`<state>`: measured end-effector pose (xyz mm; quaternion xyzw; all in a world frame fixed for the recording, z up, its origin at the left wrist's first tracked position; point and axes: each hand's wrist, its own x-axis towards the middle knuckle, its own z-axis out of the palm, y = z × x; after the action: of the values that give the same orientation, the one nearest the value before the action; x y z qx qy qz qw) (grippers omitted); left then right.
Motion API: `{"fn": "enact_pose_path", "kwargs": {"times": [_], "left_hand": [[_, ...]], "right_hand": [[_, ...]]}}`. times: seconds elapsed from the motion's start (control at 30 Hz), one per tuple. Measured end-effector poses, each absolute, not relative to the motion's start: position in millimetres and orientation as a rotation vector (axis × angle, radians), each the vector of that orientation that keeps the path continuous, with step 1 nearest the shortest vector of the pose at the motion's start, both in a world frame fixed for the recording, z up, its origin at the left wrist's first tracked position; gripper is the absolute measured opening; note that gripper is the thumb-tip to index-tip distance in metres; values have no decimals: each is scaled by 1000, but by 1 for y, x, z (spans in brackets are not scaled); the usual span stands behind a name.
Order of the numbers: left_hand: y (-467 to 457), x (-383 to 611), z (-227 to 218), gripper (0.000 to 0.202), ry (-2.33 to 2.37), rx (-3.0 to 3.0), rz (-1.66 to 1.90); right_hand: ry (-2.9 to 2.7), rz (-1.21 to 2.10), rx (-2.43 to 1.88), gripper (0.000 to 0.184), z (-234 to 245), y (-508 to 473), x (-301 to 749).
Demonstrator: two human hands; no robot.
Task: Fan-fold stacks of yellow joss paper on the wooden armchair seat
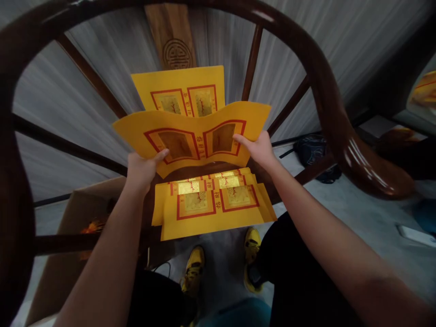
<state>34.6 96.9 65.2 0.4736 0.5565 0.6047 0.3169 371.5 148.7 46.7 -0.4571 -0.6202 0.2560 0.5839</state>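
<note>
Between my two hands a yellow joss paper sheet (200, 120) is held up, bent in a wave, with red-framed gold panels and red characters. My left hand (142, 169) grips its lower left edge, thumb on the front. On the right edge, my right hand (259, 149) pinches it the same way. Behind it another yellow sheet (180, 81) stands upright against the chair back, its lower part hidden. Below my hands a loose, uneven pile of the same yellow sheets (204, 227) lies on the chair seat.
A dark wooden armchair (327, 86) curves round the work, with a carved back slat (173, 36). A cardboard box (64, 227) with orange things inside stands at the left. On the floor are a dark bag (311, 152) and, at far right, a white object (417, 235).
</note>
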Motion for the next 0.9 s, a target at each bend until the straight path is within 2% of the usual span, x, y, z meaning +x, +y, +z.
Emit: {"fn": "enact_pose_path", "kwargs": {"times": [0.17,0.37,0.47,0.57,0.67,0.77,0.9], "left_hand": [[102,28,49,50,1518,1311,1518],[95,34,51,39,1475,1473,1776],[79,28,45,20,1384,1701,1601],[58,19,33,21,1394,1857,1325],[39,14,26,26,1414,1911,1155],[23,13,30,29,1346,1935,1147],[9,8,37,34,1423,1903,1218]], "right_hand": [[-1515,643,-1108,47,35,150,379],[-1501,488,-1080,22,47,139,385],[-1703,293,-1082,9,48,128,394],[-1935,121,-1067,25,37,114,407],[-2037,142,-1075,29,21,96,417],[-2095,166,-1102,33,16,77,420],[-2003,-3,-1127,30,30,50,417]]}}
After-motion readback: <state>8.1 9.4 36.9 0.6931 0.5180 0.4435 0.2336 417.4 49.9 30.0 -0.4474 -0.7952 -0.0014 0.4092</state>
